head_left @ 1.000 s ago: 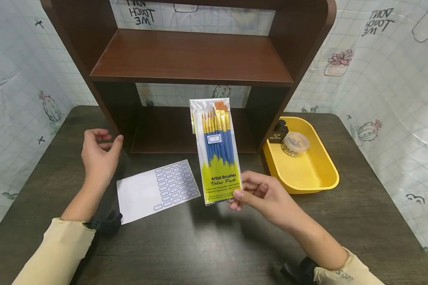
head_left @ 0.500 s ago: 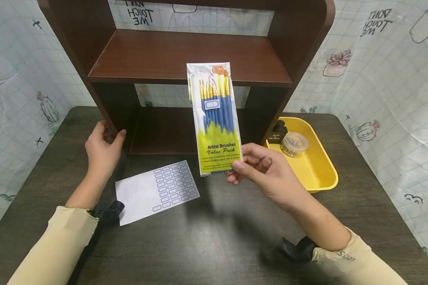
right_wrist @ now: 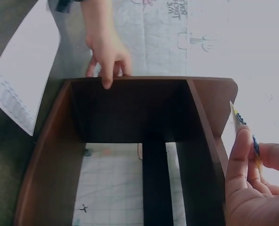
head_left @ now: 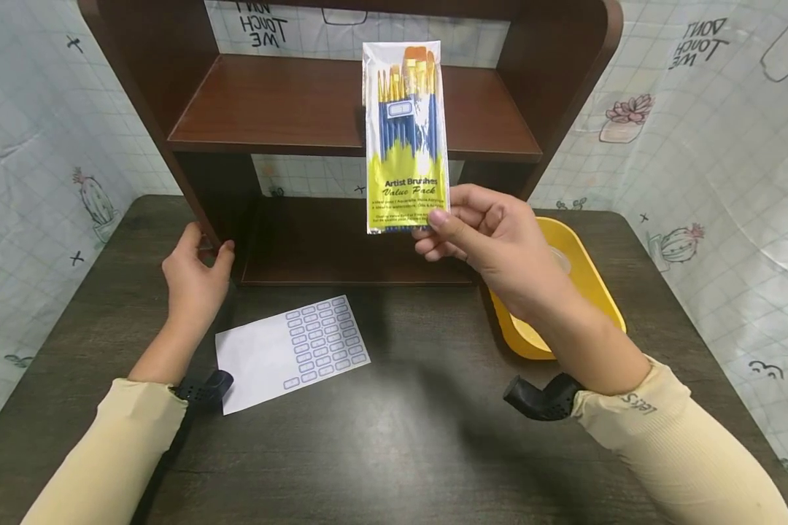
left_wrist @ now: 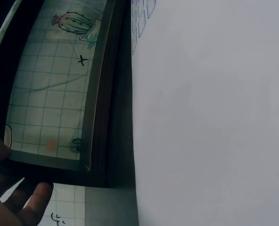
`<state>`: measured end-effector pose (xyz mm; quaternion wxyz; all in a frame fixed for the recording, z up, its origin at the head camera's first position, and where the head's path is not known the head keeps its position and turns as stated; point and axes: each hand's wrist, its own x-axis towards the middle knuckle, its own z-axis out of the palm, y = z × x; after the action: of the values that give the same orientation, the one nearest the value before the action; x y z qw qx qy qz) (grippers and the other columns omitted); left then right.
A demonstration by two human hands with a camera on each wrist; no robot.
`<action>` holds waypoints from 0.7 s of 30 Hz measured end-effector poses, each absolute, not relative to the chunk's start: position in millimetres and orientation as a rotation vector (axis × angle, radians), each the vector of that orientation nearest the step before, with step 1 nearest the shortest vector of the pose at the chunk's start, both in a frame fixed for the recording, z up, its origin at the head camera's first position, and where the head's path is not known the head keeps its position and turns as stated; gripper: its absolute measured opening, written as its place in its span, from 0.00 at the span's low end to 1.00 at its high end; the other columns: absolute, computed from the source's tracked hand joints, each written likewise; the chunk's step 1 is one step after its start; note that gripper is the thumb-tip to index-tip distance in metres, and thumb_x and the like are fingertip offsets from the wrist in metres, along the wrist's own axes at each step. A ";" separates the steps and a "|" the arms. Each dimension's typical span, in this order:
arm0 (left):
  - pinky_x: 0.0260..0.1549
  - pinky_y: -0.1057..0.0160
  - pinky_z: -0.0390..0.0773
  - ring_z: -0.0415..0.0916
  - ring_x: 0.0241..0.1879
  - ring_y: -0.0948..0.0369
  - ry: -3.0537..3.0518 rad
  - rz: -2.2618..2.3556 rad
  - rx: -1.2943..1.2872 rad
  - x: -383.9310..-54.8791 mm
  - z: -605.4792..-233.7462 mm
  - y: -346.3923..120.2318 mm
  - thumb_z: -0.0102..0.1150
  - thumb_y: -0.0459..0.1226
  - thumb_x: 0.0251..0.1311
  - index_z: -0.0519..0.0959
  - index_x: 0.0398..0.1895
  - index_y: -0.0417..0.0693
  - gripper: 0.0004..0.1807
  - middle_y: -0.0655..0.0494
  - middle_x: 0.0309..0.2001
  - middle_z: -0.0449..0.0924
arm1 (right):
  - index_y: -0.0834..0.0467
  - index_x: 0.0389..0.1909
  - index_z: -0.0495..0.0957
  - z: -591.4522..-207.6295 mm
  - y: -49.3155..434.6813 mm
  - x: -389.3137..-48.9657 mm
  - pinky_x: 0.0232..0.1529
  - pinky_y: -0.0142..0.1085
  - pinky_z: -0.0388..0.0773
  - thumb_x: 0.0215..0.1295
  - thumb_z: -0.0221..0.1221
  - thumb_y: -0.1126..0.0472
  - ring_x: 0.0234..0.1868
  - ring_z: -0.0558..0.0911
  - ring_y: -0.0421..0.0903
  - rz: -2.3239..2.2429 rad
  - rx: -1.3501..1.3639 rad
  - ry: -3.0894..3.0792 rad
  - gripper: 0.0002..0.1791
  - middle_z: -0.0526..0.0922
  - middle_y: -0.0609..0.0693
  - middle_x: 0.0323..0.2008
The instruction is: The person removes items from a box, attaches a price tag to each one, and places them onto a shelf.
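My right hand [head_left: 499,237] pinches the lower right corner of a flat pack of artist paintbrushes [head_left: 407,171], thumb in front and fingers behind. The pack is upright, facing me, in front of the brown shelf unit's middle board [head_left: 269,109]. A small blue-bordered label sits on its clear plastic. In the right wrist view the brush pack [right_wrist: 237,117] appears nearly edge-on. My left hand [head_left: 197,281] grips the shelf's left side panel [right_wrist: 130,106], thumb on the inner side and fingers outside; the left wrist view shows its fingers [left_wrist: 38,202] at that panel.
A white label sheet [head_left: 256,357] with blue-bordered stickers lies on the dark table [head_left: 368,452] before the shelf. A yellow tray [head_left: 594,299] stands right, partly behind my right forearm; a round clear container [head_left: 560,259] shows inside. Patterned cloth [head_left: 683,175] hangs around.
My right hand has raised the paintbrush pack from the lower compartment's level to in front of the middle board. My left hand, formerly beside the shelf's side panel, now grips it.
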<state>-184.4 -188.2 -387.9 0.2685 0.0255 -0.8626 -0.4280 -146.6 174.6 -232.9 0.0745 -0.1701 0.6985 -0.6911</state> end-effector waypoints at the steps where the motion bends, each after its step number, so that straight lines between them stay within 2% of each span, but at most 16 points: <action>1: 0.33 0.83 0.65 0.85 0.49 0.40 -2.326 -1.152 0.071 -184.4 -388.3 -188.0 0.56 0.33 0.73 0.77 0.56 0.35 0.13 0.34 0.49 0.85 | 0.69 0.55 0.77 -229.0 172.8 -150.2 0.44 0.35 0.88 0.75 0.59 0.68 0.34 0.89 0.44 -2.080 -0.500 2.089 0.13 0.92 0.52 0.39; 10: 0.36 0.81 0.65 0.84 0.49 0.41 -2.320 -1.145 0.088 -184.8 -389.7 -187.2 0.56 0.33 0.73 0.77 0.56 0.35 0.14 0.34 0.49 0.85 | 0.71 0.52 0.78 -201.2 153.0 -181.3 0.45 0.33 0.87 0.74 0.60 0.68 0.37 0.88 0.46 -2.163 -0.386 1.981 0.12 0.89 0.59 0.41; 16: 0.37 0.81 0.65 0.84 0.49 0.41 -2.325 -1.147 0.089 -185.0 -389.2 -186.8 0.56 0.33 0.73 0.76 0.56 0.35 0.14 0.35 0.50 0.85 | 0.70 0.56 0.78 -187.4 142.5 -194.6 0.49 0.33 0.87 0.74 0.61 0.65 0.39 0.88 0.46 -2.095 -0.377 2.073 0.15 0.87 0.60 0.47; 21: 0.37 0.81 0.65 0.84 0.48 0.41 -2.325 -1.145 0.087 -185.3 -389.0 -185.9 0.56 0.33 0.73 0.77 0.56 0.35 0.13 0.34 0.49 0.85 | 0.70 0.57 0.78 -180.3 137.1 -204.8 0.48 0.31 0.87 0.74 0.61 0.65 0.39 0.88 0.46 -2.094 -0.349 2.077 0.16 0.86 0.60 0.47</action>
<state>-185.3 -185.9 -389.0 0.2707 0.0323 -0.8632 -0.4251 -204.8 137.1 -180.3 0.0857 -0.1172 0.6967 -0.7025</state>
